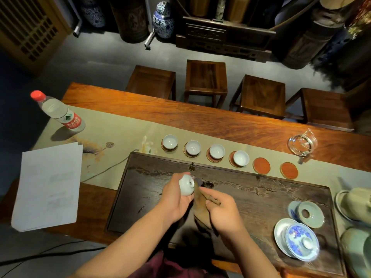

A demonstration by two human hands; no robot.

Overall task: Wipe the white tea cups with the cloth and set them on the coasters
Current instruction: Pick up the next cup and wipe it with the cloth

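Observation:
My left hand (174, 199) grips a white tea cup (186, 185) tipped on its side, foot facing me, above the dark tea tray (261, 197). My right hand (222, 211) holds a brown cloth (200, 205) bunched against the cup's mouth side. Beyond the tray runs a row of round red coasters. Several white cups (170, 142) (193, 147) (217, 151) stand on the left ones; the cup furthest right (241, 158) sits off-centre on its coaster. Two coasters (261, 165) (288, 170) at the right end are bare.
A water bottle (60, 113) and white papers (47, 185) lie at the left. A glass pitcher (302, 143) stands far right. Blue-and-white lidded bowls and saucers (297, 237) sit on the tray's right end, pale teaware (355, 203) beyond. Several wooden stools (205, 77) line the table's far side.

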